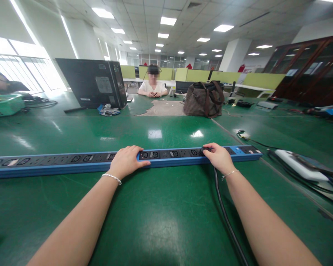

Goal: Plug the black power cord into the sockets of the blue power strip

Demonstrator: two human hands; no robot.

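A long blue power strip (161,162) with a black face and many sockets lies across the green table. My left hand (127,159) is clasped over its middle, fingers on top and thumb along the near edge. Toward the strip's right end, my right hand (218,157) pinches a black plug (204,150) at one of the sockets. How deep the plug sits cannot be made out, as fingers partly cover it. From below that hand a black power cord (223,203) runs down toward the table's near side.
At the back left stand a black computer case (93,83) and a green basket (7,105), with gloves (108,110) near the case. A brown bag (204,98) stands farther back. Right of the strip lies a white device (299,164) with looped cables. Across the table sits a person (153,88).
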